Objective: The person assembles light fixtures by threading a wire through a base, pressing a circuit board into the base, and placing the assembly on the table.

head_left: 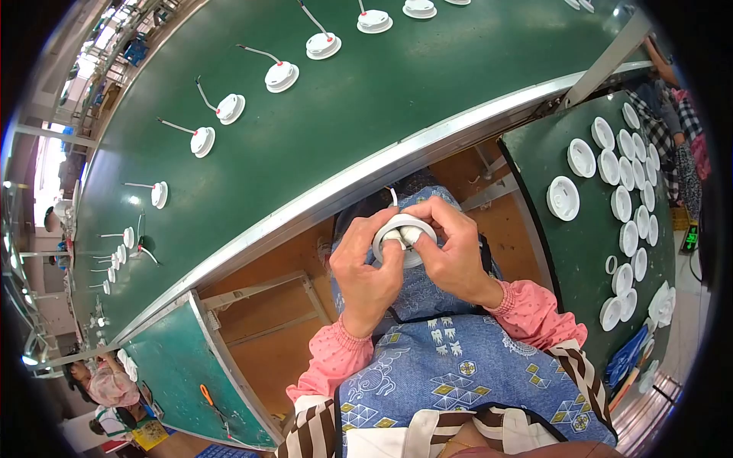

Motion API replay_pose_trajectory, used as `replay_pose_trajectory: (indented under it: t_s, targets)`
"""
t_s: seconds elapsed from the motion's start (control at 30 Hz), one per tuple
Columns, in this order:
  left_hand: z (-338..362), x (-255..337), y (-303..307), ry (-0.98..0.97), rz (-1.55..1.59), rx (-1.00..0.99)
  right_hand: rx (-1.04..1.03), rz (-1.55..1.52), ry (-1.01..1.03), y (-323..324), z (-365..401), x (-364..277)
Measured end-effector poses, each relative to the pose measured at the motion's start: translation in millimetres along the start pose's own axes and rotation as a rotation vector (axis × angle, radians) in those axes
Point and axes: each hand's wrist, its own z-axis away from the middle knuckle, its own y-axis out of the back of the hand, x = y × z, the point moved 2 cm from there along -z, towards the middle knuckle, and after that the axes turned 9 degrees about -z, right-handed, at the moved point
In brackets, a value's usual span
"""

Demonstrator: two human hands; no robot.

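Above my lap I hold a white round downlight housing (398, 221) in both hands. My left hand (366, 263) grips its left side, and my right hand (452, 248) grips its right side. Both thumbs, wrapped in white coverings, press into the open middle of the ring. The other fingers curl around the outside, and the underside is hidden by them. A short white wire (394, 196) sticks up just beyond the housing.
Finished-looking downlights with wires (282, 76) stand spaced along the green table (328, 114). On the right-hand side table (534, 153), many white round housings (563, 198) lie loose beside a blue bag (626, 357). An orange-handled tool (206, 395) lies at lower left. Other people sit nearby.
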Motion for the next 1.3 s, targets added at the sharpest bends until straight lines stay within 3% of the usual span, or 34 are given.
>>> replay_pose_trajectory:
  t_s: [0.2, 0.43, 0.77, 0.97, 1.2, 1.3]
  targets:
    - [-2.1, -12.7, -13.9, 0.102, 0.045, -0.039, 0.08, -0.122, -0.072, -4.6, 2.4, 12.7]
    - [1.1, -3.7, -13.1, 0.244, 0.325, -0.094, 0.131, -0.243, -0.119, 1.9, -8.0, 7.4]
    - [4.2, -16.0, -7.8, 0.189, 0.154, -0.071, 0.039, -0.172, -0.234, -0.9, -7.6, -5.0]
    - [5.1, -14.8, -15.4, 0.204, 0.147, 0.032, 0.085, -0.243, -0.184, -6.4, -4.6, 9.5]
    - [-3.3, -26.9, 2.2, 0.272, 0.149, -0.121, -0.007, -0.224, -0.252, -11.6, -10.4, 8.9]
    - [-4.7, -12.2, 12.6, 0.274, 0.162, -0.09, -0.052, -0.205, -0.292, -11.5, -10.3, 2.3]
